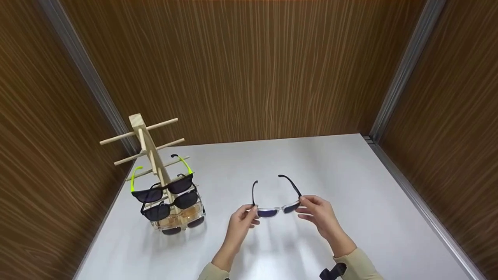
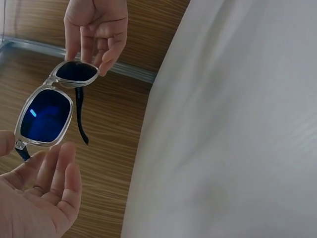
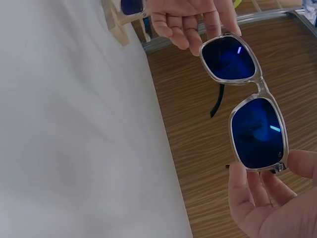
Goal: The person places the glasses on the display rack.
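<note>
Both hands hold one pair of sunglasses (image 1: 267, 213) above the white table, with a clear frame, dark blue lenses and black temples spread away from the person. My left hand (image 1: 240, 226) pinches the left end of the frame by its hinge. At the opposite end, my right hand (image 1: 320, 217) pinches the other corner between thumb and fingers. In the left wrist view the near lens (image 2: 47, 116) shines blue, and one black temple (image 2: 80, 115) hangs behind the frame. The right wrist view shows the lenses (image 3: 257, 133) from the front.
A wooden display rack (image 1: 153, 155) with crosswise pegs stands on the table (image 1: 311, 163) at the left. Several sunglasses hang low on it, the topmost black with neon yellow temples (image 1: 186, 165). Wood-grain panels (image 1: 249, 70) enclose the table at the back and sides.
</note>
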A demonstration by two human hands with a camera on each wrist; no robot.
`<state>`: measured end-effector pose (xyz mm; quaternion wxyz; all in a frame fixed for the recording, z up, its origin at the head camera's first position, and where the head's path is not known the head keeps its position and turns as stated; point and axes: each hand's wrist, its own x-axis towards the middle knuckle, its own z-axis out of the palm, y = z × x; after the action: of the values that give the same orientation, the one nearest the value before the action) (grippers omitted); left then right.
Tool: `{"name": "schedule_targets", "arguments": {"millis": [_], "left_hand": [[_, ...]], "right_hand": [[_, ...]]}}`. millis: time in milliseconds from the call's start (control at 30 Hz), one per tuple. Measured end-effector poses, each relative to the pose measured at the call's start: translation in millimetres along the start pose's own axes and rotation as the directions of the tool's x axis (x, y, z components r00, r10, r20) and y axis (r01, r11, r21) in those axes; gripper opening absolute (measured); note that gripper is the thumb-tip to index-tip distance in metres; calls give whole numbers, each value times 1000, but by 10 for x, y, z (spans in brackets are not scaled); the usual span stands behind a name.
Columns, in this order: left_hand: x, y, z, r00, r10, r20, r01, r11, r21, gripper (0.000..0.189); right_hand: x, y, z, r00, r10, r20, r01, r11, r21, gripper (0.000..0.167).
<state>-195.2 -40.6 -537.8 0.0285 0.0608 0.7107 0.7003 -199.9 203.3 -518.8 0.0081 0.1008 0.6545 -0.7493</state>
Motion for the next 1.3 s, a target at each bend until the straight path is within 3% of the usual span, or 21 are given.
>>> {"name": "schedule_targets", "arguments": {"millis": [400, 900, 1300], "left_hand": [[-59, 238, -252, 998, 33, -53, -32, 999, 21, 33], [-260, 663, -490, 989, 105, -104, -96, 991, 93, 31], [-407, 1013, -727, 971, 171, -165, -159, 984, 84, 28]], "right_hand": [[13, -160, 247, 995, -21, 100, 19, 1000, 22, 31], [-94, -423, 530, 978, -77, 195, 60, 994, 92, 28], [-132, -722, 841, 944, -147, 295, 117, 986, 118, 28]]}}
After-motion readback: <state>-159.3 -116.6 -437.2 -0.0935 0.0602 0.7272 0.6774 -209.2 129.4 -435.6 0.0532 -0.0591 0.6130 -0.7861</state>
